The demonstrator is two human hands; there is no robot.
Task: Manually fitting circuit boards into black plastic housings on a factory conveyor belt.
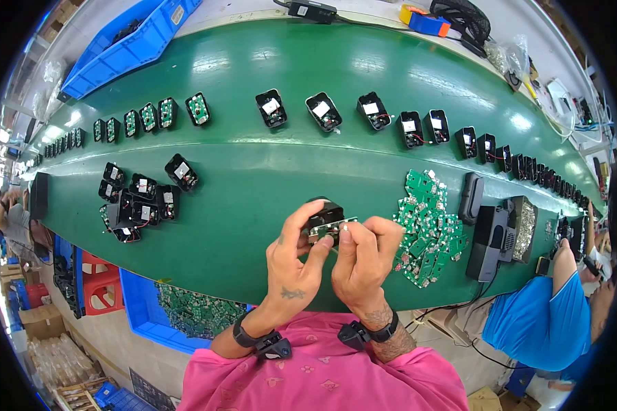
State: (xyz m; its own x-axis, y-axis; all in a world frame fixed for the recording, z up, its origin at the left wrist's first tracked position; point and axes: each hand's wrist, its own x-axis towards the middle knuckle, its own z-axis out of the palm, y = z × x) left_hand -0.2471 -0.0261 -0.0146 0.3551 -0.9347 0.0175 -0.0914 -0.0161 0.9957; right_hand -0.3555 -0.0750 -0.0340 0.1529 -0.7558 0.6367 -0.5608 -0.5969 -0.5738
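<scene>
My left hand (296, 264) is closed around a small black plastic housing (328, 207), its thumb pressing near a green circuit board (322, 231) tilted at the housing's opening. My right hand (365, 259) pinches the board's right end between thumb and fingers. A small white part shows at the right fingertips; whether it is a plug cannot be made out. Just right of my right hand lies a loose pile of green circuit boards (426, 229). To the left stands a cluster of open black housings (144, 186) with white pieces and wires inside.
Across the green table (253, 157) runs a row of housings (323, 111), those at left holding green boards (198, 109). A blue bin (127, 48) stands at the back left. Right of the pile are a dark grey device (485, 236) and a co-worker in blue (541, 322). A blue crate (140, 308) of boards sits below the table.
</scene>
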